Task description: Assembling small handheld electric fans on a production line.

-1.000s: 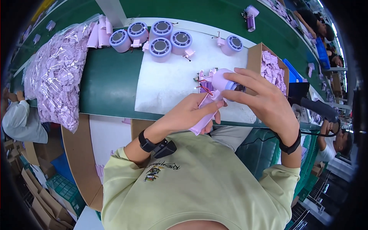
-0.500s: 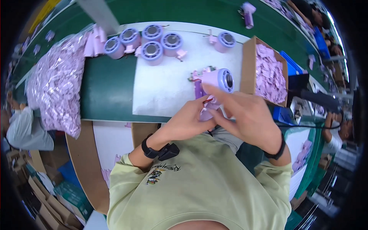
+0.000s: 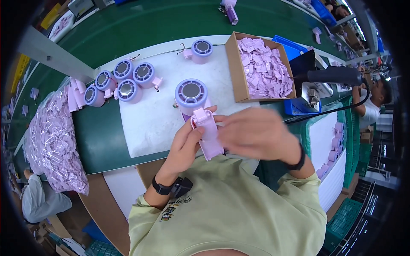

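Note:
My left hand [image 3: 184, 145] is closed round a pale pink plastic handle shell [image 3: 209, 138], its thumb on the shell's left edge. A bit of red wire shows at the shell's upper end. Directly beyond it is a lilac fan head [image 3: 192, 94] with a round grey centre and a slotted ring. Whether shell and fan head are joined I cannot tell. My right hand [image 3: 256, 132] is at the shell's right side, its fingers smeared by motion, so their grip does not show.
Several lilac fan heads [image 3: 128, 90] stand at the left of the white mat [image 3: 147, 132], and another fan head [image 3: 201, 49] at its far edge. A large clear bag of pink parts [image 3: 55, 145] lies left. Right are a carton of pink pieces [image 3: 239, 81] and a black-handled tool [image 3: 333, 77].
My view has shifted, so the bench things sit further left and the carton nearer the middle. The pink shell, mostly covered by my hands before, now shows along its length.

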A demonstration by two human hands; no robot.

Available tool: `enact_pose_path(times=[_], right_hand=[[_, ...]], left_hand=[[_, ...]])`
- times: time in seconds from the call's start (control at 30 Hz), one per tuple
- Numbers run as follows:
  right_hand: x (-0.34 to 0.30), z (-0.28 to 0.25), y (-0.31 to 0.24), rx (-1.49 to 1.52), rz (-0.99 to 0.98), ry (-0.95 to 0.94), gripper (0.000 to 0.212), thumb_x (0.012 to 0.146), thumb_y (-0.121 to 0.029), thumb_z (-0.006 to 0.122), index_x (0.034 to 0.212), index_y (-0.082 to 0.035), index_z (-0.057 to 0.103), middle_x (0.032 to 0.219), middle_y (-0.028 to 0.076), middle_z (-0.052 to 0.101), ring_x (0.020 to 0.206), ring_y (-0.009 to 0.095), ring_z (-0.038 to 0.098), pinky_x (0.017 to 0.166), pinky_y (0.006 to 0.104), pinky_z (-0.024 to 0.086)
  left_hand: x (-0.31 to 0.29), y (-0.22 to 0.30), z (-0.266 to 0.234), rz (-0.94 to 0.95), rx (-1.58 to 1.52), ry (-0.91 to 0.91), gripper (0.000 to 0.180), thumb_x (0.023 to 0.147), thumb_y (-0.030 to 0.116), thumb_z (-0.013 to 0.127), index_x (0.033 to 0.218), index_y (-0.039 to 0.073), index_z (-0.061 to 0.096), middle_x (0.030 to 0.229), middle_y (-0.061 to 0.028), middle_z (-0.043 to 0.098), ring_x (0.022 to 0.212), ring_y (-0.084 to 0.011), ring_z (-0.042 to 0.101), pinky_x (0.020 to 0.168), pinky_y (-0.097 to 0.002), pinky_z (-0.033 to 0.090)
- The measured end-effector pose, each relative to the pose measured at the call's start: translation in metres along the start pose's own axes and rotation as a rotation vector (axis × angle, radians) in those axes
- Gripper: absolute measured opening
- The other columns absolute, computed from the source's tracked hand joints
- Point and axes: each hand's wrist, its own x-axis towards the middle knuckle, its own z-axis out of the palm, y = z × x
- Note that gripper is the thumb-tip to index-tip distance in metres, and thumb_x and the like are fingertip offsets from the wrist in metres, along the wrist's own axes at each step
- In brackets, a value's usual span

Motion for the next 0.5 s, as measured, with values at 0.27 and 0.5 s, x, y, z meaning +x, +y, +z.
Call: enact_pose_path(times=[0.27,0.5], right_hand=[[-0.022,-0.017,0.095,-0.459,0.71,0.012,0.02,0.078,-0.016,0.074,0.092,-0.001,0.07,0.081,0.014,0.069,0.071,0.024,0.065,0.066,0.0329,0.05],[-0.015,-0.015,0.093,-0.554,0.708,-0.08,0.02,0.078,-0.012,0.073,0.095,-0.001,0.071,0.085,0.015,0.069,0.077,0.023,0.067,0.069,0.0312,0.051]], left_hand=[[0.003,-0.006,-0.002,0.135,0.171,-0.002,0.053,0.088,-0.004,0.025,0.141,-0.004,0.033,0.135,-0.0204,0.051,0.113,-0.0282,0.06,0.098,-0.0388,0.048],[0.007,-0.008,0.008,0.107,0.132,0.107,0.055,0.083,-0.003,0.028,0.138,-0.004,0.037,0.133,-0.0213,0.053,0.109,-0.0296,0.063,0.096,-0.0401,0.05]])
